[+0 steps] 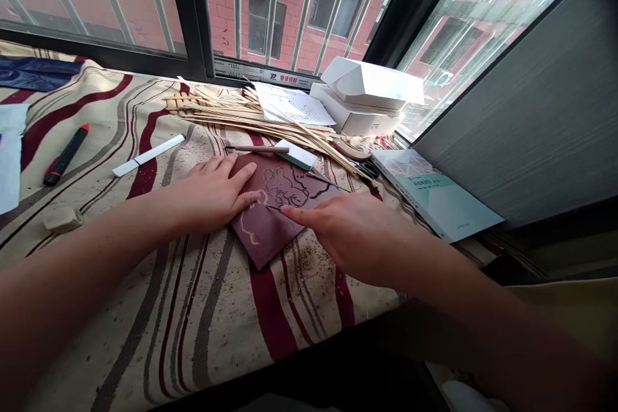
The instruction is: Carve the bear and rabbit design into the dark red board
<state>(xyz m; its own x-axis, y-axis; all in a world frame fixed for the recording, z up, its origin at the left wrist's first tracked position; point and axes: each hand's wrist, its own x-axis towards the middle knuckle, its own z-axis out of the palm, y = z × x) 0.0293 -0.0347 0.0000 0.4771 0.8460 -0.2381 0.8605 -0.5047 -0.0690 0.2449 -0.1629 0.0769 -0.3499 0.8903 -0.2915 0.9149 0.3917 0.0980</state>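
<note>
A dark red lino block (265,225) lies tilted on the striped cloth, with a pale outline of an animal-like figure cut into it. My left hand (212,196) rests flat on its left edge, fingers spread slightly. My right hand (347,232) reaches over its right side, and a thin dark carving tool (273,208) seems to project from the fingers onto the block. The grip itself is partly hidden by the hand. Small shavings are scattered around the block. A wooden-handled tool (258,149) lies just above the block, beyond my left fingertips.
A bundle of thin bamboo strips (251,119) and papers (292,106) lie at the back, beside a white ZTE box (357,112). A book (434,196) lies to the right. A marker (65,156), white pen (149,154) and eraser (62,220) lie left.
</note>
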